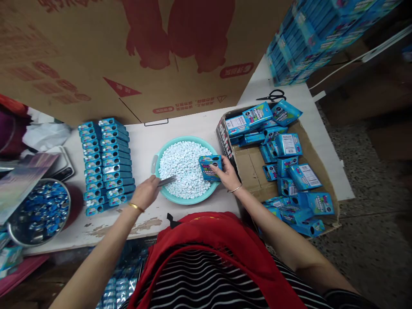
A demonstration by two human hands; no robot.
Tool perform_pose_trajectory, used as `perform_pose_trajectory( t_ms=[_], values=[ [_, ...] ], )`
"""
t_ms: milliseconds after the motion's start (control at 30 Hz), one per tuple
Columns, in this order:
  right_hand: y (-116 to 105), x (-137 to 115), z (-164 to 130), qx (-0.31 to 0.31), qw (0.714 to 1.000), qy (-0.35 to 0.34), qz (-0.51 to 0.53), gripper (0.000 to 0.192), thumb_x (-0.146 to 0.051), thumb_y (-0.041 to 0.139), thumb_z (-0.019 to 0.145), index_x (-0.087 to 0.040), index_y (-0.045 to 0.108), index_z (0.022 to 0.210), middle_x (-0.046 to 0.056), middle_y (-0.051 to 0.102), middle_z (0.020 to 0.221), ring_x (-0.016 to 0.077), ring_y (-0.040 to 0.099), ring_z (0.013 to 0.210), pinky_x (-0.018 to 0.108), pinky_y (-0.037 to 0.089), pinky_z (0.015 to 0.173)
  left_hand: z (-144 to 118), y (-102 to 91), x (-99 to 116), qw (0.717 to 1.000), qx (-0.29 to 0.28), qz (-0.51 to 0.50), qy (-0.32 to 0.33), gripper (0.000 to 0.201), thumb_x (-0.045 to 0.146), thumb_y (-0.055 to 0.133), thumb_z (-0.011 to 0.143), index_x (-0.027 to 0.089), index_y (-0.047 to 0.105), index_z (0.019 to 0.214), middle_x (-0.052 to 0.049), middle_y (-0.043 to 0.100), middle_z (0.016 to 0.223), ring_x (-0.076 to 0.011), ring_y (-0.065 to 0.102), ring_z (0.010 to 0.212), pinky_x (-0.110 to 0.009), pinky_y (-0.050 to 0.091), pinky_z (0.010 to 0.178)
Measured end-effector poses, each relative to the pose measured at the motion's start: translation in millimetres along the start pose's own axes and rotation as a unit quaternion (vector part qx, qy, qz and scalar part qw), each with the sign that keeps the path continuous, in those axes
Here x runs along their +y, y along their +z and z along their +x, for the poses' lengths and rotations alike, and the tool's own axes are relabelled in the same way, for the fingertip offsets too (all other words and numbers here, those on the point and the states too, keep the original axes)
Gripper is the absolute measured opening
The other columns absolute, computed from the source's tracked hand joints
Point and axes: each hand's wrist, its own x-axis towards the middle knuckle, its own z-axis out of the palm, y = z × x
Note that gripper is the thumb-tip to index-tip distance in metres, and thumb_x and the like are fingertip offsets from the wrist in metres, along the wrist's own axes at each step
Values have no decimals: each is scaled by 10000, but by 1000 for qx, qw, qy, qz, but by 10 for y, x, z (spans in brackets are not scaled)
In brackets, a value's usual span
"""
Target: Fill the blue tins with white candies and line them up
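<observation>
A turquoise basin (156,164) full of small white candies (185,161) stands on the table in front of me. My left hand (146,192) is closed around the end of a narrow metal scoop (168,180), whose far end lies over the candies at the basin's left. Over the basin's right side, my right hand (228,175) grips a small blue candy box (210,168) by its right edge, thumb on the front. That box is upright, with an opening in its top face. Whether anything is inside it I cannot tell.
Two columns of blue boxes (109,163) stand at the left, beside a metal pot (40,210) of blue wrapped pieces. At the right, an open carton (251,167) holds loose blue boxes; scissors (272,96) lie behind it. A large cardboard box (96,51) blocks the back.
</observation>
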Motion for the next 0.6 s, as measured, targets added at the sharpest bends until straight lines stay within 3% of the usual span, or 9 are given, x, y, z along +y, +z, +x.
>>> perform_pose_trajectory(
  t_ms=[133, 267, 467, 600],
  values=[
    [91, 131, 43, -18, 999, 43, 25, 388, -468, 665, 782, -229, 521, 1052, 31, 625, 1020, 200, 609, 932, 368, 509, 885, 366, 421, 358, 989, 67, -133, 9, 165, 220, 439, 898, 164, 565, 990, -108, 569, 1012, -244, 592, 902, -351, 476, 747],
    [127, 180, 47, -12, 998, 52, 13, 386, -474, 678, 762, -225, 525, 1015, 22, 615, 979, 195, 600, 911, 363, 504, 878, 633, 566, 556, 977, 95, -188, 33, 233, 108, 457, 826, 170, 535, 1036, -109, 544, 1052, -237, 568, 967, -363, 474, 836],
    [71, 78, -25, -43, 996, 62, 42, 408, -457, 706, 739, -231, 524, 1026, 30, 634, 1001, 200, 611, 924, 364, 514, 868, 564, 536, 443, 960, 113, -243, 74, 182, 177, 478, 857, 177, 507, 1037, -63, 538, 959, -196, 551, 914, -329, 472, 820],
    [-53, -33, -145, 1, 1000, 1, -8, 440, -427, 704, 762, -239, 516, 1113, 42, 623, 1064, 208, 602, 985, 366, 496, 910, 403, 335, 348, 940, 144, -286, 117, 147, 279, 496, 899, 187, 506, 1013, -41, 517, 903, -171, 527, 811, -306, 452, 742]
  ],
)
